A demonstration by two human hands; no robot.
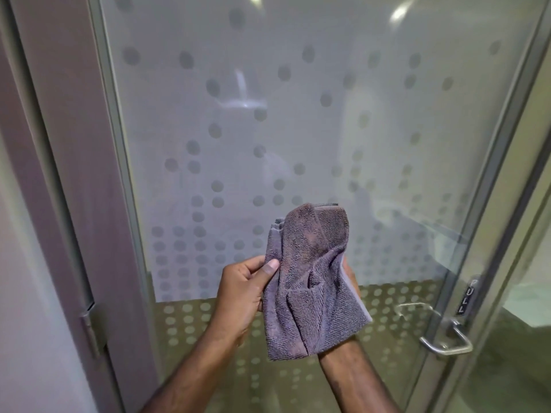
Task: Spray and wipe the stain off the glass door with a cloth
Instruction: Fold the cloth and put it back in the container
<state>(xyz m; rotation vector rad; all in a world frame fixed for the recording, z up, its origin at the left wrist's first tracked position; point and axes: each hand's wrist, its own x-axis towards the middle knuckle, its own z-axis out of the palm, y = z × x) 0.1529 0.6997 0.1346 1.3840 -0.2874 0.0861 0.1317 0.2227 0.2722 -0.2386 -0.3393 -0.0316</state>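
Note:
A frosted glass door [298, 120] with a pattern of grey dots fills the view. In front of its lower part I hold a grey-purple cloth [307, 281] with both hands. My left hand [243, 293] pinches the cloth's left edge between thumb and fingers. My right hand [351, 278] is mostly hidden behind the draped cloth, with only its finger edge and wrist showing. The cloth hangs apart from the glass, bunched and folded. No spray bottle is in view, and I cannot make out a stain on the glass.
A metal pull handle [447, 341] with a "PULL" label [468, 296] sits at the door's right edge. The door frame [113, 144] and a hinge [89, 332] run down the left, next to a pale wall.

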